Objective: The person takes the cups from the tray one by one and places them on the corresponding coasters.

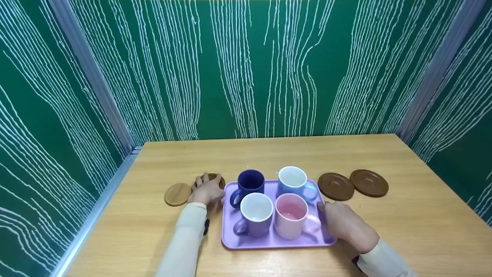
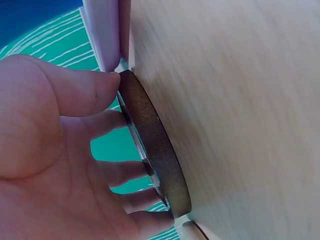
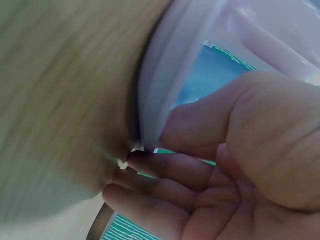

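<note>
A light purple tray (image 1: 265,244) lies on the table with a dark blue mug (image 1: 251,181), a white-and-blue mug (image 1: 289,188), a purple mug with white inside (image 1: 256,223) and a pink mug (image 1: 289,227) standing on it. My right hand (image 1: 344,223) pinches the tray's right rim (image 3: 167,75), thumb on the inner side. Left of the tray, my left hand (image 1: 205,191) rests spread on a dark brown coaster (image 2: 155,145). Its thumb touches the coaster's edge near the tray, and the fingers reach over the top. The hand partly hides this coaster in the head view.
A lighter wooden coaster (image 1: 177,195) lies left of my left hand. Two brown coasters, one nearer (image 1: 336,186) and one farther right (image 1: 369,182), lie beyond the tray's right side. Green walls with white lines (image 1: 265,69) surround the wooden table (image 1: 407,215).
</note>
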Available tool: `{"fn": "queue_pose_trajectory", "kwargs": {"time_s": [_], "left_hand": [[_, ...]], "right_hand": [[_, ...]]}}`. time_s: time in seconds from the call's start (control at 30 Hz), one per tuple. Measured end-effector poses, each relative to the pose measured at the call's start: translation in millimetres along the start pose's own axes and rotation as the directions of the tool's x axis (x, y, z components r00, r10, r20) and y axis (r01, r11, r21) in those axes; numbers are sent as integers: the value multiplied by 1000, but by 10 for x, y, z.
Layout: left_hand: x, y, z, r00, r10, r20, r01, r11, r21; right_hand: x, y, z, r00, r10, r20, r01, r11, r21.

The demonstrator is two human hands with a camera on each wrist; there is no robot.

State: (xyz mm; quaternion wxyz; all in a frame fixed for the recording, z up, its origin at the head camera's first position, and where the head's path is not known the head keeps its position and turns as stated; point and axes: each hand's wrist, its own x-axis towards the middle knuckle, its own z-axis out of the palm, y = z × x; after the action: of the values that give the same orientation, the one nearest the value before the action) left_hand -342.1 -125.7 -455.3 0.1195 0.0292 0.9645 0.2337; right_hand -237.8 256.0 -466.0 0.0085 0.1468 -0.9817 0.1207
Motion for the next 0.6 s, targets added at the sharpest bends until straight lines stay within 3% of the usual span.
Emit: {"fn": "queue_pose_trajectory", "kwargs": {"time_s": [0.17, 0.33, 0.6], "left_hand": [[94, -73, 38, 1000, 20, -19, -20, 999, -32], [75, -39, 15, 1000, 25, -10, -26, 997, -66], [129, -11, -27, 1000, 7, -13, -7, 1000, -12]], "right_hand": [[-25, 10, 37, 999, -26, -27, 26, 1000, 1], [-48, 33, 47, 998, -54, -38, 54, 998, -12], [-36, 42, 39, 997, -66, -44, 65, 998, -27]]}}
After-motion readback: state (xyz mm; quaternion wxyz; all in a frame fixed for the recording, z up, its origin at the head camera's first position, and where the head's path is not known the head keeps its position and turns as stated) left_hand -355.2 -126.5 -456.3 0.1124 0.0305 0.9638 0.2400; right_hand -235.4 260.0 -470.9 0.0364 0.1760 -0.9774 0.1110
